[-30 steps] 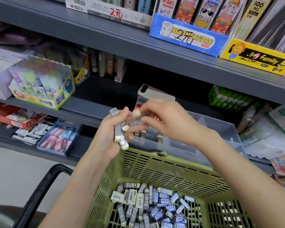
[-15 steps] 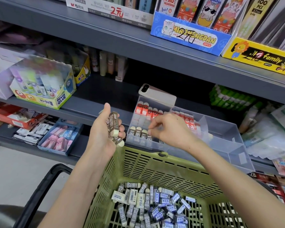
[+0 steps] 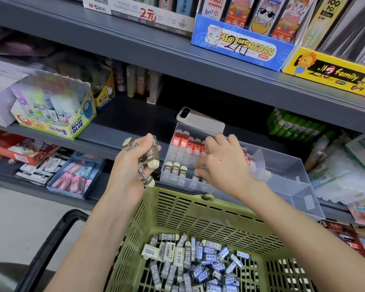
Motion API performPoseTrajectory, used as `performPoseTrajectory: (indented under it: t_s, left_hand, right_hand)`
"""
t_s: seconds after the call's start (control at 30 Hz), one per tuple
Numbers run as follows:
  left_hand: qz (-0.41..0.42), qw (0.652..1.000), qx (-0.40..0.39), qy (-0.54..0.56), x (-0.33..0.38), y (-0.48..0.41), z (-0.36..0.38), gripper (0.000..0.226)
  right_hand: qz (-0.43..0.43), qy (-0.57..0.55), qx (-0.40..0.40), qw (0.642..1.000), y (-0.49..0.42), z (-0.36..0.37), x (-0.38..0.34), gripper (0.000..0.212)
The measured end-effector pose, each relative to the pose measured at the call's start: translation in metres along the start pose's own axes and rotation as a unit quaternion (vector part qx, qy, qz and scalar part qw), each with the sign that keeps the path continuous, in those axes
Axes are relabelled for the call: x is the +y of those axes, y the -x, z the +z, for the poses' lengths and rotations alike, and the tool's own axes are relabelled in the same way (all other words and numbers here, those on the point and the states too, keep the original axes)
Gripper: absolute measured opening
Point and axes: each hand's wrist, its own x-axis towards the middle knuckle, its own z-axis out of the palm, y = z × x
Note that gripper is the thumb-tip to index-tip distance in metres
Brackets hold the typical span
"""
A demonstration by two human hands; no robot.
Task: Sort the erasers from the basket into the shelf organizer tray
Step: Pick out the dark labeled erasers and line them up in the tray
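1. Hands. Left hand (image 3: 131, 165): raised just beside the tray, curled round a bundle of brown-sleeved erasers (image 3: 151, 157). Right hand (image 3: 221, 165): lowered into the tray's front left compartment, fingertips down among the erasers there. Pinching one or only touching: cannot tell.
2. Basket (image 3: 177, 199): green, slatted, nearest the camera, under both forearms. Inside, a heap of loose erasers (image 3: 198, 262) in grey and blue sleeves, unsorted.
3. Organizer tray (image 3: 282, 165): clear, divided, on the shelf (image 3: 114, 140) just behind the basket rim. Front row (image 3: 175, 168): brown-sleeved, upright, part filled. Behind it, red-sleeved erasers (image 3: 185, 141), upright. Right compartments: little visible inside.
4. Phone (image 3: 200, 121): lying at the tray's rear edge.
5. Progress, as a judgement: early. One handful pending, and the bulk of the stock left in the basket.
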Motion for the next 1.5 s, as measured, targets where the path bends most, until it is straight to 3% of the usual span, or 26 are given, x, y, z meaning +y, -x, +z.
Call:
performPoseTrajectory:
  t_s: [0.1, 0.17, 0.2, 0.3, 0.33, 0.47, 0.57, 0.6, 0.63, 0.7, 0.73, 0.8, 1.0, 1.17, 1.27, 1.37, 1.43, 1.5]
  left_hand:
    - [0.020, 1.000, -0.008, -0.020, 0.000, 0.003, 0.002, 0.026]
    - [0.034, 0.999, -0.017, -0.029, 0.000, 0.005, 0.003, 0.026]
    - [0.039, 0.999, -0.022, -0.030, 0.000, 0.005, 0.003, 0.027]
    - [0.053, 0.997, -0.035, -0.052, -0.002, 0.006, 0.003, 0.025]
    - [0.061, 0.995, -0.041, -0.060, -0.003, 0.006, 0.004, 0.021]
    - [0.094, 0.992, -0.050, -0.067, -0.006, 0.010, 0.007, 0.007]
    - [0.097, 0.992, -0.030, -0.071, -0.005, 0.010, 0.009, 0.011]
    - [0.097, 0.992, -0.026, -0.074, -0.005, 0.010, 0.009, 0.016]
    - [0.096, 0.992, -0.022, -0.076, -0.005, 0.010, 0.009, 0.024]
    - [0.092, 0.992, -0.004, -0.083, -0.004, 0.008, 0.009, 0.038]
    - [0.090, 0.992, 0.008, -0.085, -0.004, 0.008, 0.008, 0.042]
    - [0.088, 0.993, 0.022, -0.079, -0.004, 0.006, 0.006, 0.042]
    - [0.080, 0.995, 0.030, -0.060, -0.004, 0.005, 0.003, 0.037]
    - [0.071, 0.996, 0.027, -0.047, -0.004, 0.003, 0.001, 0.033]
    - [0.064, 0.997, 0.027, -0.033, -0.004, 0.001, 0.000, 0.025]
    - [0.040, 0.999, 0.020, 0.001, -0.004, 0.001, 0.000, 0.028]
    - [0.025, 0.999, 0.015, 0.024, -0.004, 0.001, 0.000, 0.038]
    - [0.016, 0.999, 0.008, 0.049, -0.005, 0.000, 0.000, 0.048]
  right_hand:
    - [0.016, -0.033, 0.045, 0.998, 0.002, -0.004, -0.002, 0.023]
    - [0.067, -0.148, 0.113, 0.980, 0.003, -0.011, -0.004, 0.020]
    - [0.085, -0.246, 0.118, 0.958, 0.004, -0.017, -0.006, 0.022]
    - [0.096, -0.549, 0.050, 0.829, 0.002, -0.039, -0.020, 0.015]
    - [0.101, -0.588, 0.027, 0.802, 0.000, -0.044, -0.024, 0.012]
    - [0.123, -0.646, -0.043, 0.752, -0.002, -0.050, -0.035, 0.009]
    - [0.177, -0.705, 0.019, 0.686, -0.003, -0.049, -0.023, 0.003]
    - [0.190, -0.704, 0.047, 0.683, -0.003, -0.048, -0.015, 0.005]
    - [0.195, -0.670, 0.064, 0.713, -0.004, -0.046, -0.007, 0.005]
    - [0.171, -0.491, 0.044, 0.853, -0.005, -0.038, 0.006, 0.002]
    - [0.148, -0.396, 0.019, 0.906, -0.004, -0.033, 0.007, 0.003]
    - [0.114, -0.298, -0.009, 0.948, -0.002, -0.022, 0.003, 0.009]
    - [0.108, -0.267, 0.061, 0.956, -0.003, -0.001, -0.005, 0.026]
    - [0.090, -0.259, 0.062, 0.960, -0.001, 0.001, -0.001, 0.028]
    - [0.077, -0.284, 0.039, 0.955, 0.004, -0.001, -0.001, 0.027]
    - [0.069, -0.385, -0.032, 0.920, 0.004, -0.003, -0.002, 0.027]
    - [0.077, -0.439, -0.062, 0.893, 0.000, -0.005, -0.003, 0.013]
    - [0.081, -0.411, -0.057, 0.906, -0.004, -0.006, -0.003, 0.008]
